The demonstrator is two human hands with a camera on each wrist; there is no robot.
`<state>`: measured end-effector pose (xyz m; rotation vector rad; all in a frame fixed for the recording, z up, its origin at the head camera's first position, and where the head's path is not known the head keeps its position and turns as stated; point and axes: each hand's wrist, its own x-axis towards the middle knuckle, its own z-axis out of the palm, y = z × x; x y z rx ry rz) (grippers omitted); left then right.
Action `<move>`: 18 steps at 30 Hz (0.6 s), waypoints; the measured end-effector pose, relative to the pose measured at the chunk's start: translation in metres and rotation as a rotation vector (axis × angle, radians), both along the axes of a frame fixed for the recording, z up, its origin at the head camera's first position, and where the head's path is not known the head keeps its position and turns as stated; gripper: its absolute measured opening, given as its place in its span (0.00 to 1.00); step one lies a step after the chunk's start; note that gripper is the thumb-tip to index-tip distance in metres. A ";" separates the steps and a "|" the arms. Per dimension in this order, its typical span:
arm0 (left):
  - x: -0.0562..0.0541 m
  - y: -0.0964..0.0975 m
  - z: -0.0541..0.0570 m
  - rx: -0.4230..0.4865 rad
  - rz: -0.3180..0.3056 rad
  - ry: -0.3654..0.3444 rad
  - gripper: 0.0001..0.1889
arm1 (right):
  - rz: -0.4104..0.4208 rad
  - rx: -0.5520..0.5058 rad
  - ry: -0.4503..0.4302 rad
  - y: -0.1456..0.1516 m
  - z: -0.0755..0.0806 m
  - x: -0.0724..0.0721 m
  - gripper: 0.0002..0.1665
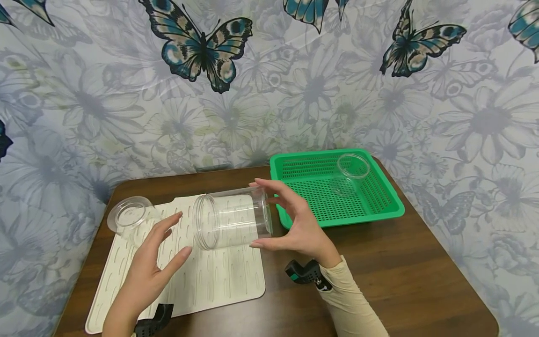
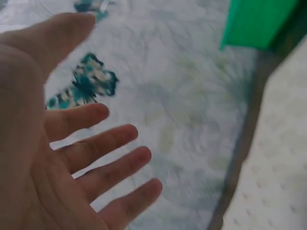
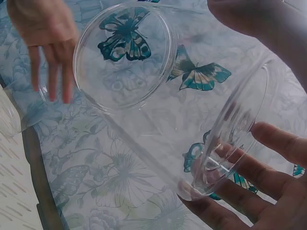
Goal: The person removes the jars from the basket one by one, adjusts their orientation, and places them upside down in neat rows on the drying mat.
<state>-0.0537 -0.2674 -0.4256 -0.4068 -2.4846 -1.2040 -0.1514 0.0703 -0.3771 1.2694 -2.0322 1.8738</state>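
A clear, empty-looking jar (image 1: 236, 217) is tipped onto its side above the mat, its ringed mouth facing left. My right hand (image 1: 301, 222) grips it round the base end, thumb below and fingers above. In the right wrist view, the transparent jar (image 3: 144, 129) shows the patterned cloth through its wall. My left hand (image 1: 147, 267) is held just left of the mouth, apart from the jar, with fingers extended and thumb spread. The left wrist view shows this left hand (image 2: 81, 163) with nothing in its palm.
A cream ridged mat (image 1: 227, 281) covers the left of the brown wooden table (image 1: 379, 262). A second clear container (image 1: 132, 210) stands at the mat's back left corner. Behind my right hand is a green perforated basket (image 1: 307, 196) with a clear round container (image 1: 353, 167) inside.
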 end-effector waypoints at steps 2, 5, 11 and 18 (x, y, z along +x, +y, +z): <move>0.008 -0.004 -0.012 -0.087 0.086 -0.057 0.41 | -0.007 0.007 0.009 -0.002 -0.001 -0.001 0.65; 0.019 -0.010 -0.029 -0.192 0.165 -0.097 0.39 | -0.018 0.015 0.024 -0.004 -0.003 -0.002 0.65; 0.039 -0.023 -0.063 -0.311 0.272 -0.109 0.37 | -0.039 0.041 0.068 -0.010 -0.005 -0.005 0.65; 0.059 -0.042 -0.095 -0.357 0.404 -0.190 0.36 | -0.096 0.100 0.103 -0.015 -0.005 -0.009 0.64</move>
